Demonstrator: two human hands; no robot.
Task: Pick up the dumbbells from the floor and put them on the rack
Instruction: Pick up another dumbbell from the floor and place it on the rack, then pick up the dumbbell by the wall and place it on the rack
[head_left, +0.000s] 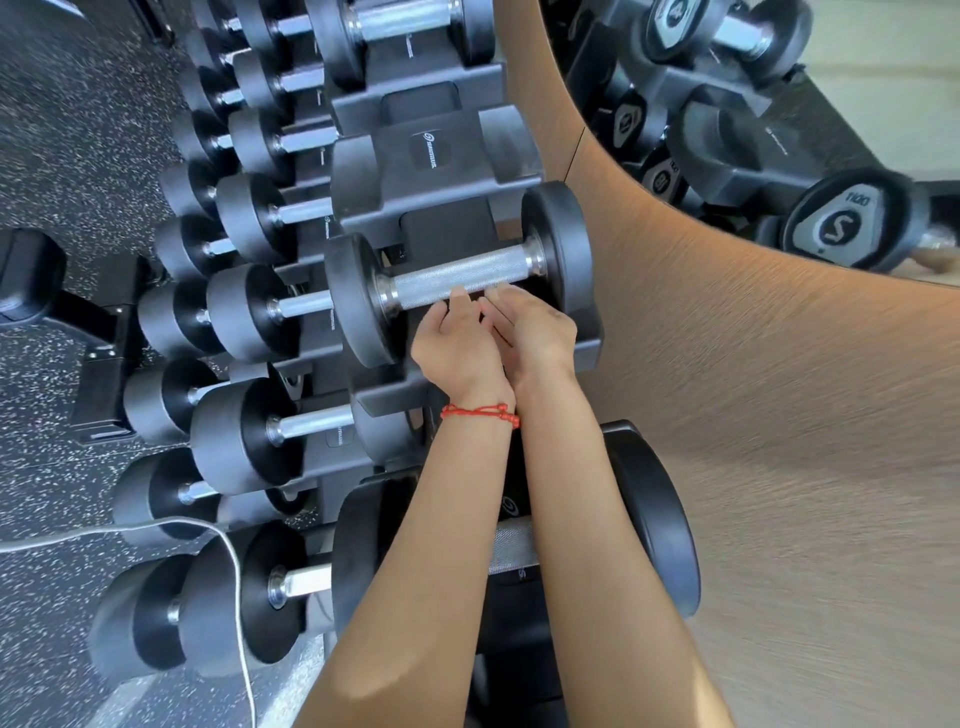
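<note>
A black dumbbell (457, 275) with a knurled steel handle lies across a cradle on the top tier of the black rack (447, 150). Both hands sit side by side just below its handle. My left hand (457, 338), with a red string bracelet on the wrist, touches the handle with a fingertip. My right hand (535, 327) rests next to it, fingers near the bar. Neither hand wraps around the handle. A bigger dumbbell (649, 519) lies on the rack under my forearms, which partly hide it.
Several smaller dumbbells (249, 312) fill the lower tiers at left. Empty cradles lie beyond the dumbbell. A wood-grain wall (753, 389) and a mirror (779, 130) close the right side. A white cable (228, 551) crosses the speckled floor (52, 156).
</note>
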